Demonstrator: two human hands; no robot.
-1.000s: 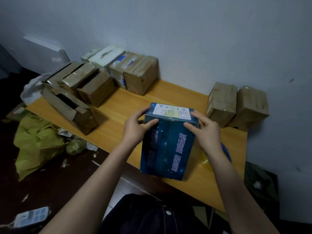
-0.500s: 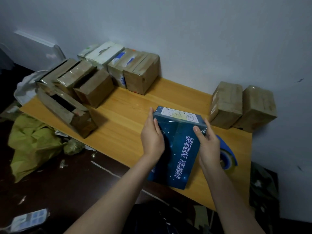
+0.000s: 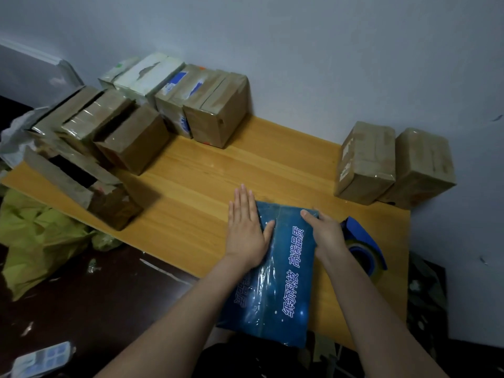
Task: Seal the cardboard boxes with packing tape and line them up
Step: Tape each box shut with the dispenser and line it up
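Left hand (image 3: 246, 230) — flat, fingers together, pressing blue box (image 3: 283, 282), lower centre | right hand (image 3: 326, 236) — gripping its right edge

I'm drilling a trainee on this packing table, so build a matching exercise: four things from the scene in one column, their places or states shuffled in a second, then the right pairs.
Things:
1. blue box
2. tape dispenser
3. open brown box
4. yellow-green bag

Places or states:
A. on the floor, left of the table
B. left hand and right hand rest on it
C. on the table, just right of the right hand
D. at the table's left end, top flaps apart

Pairs: 1-B, 2-C, 3-D, 4-A
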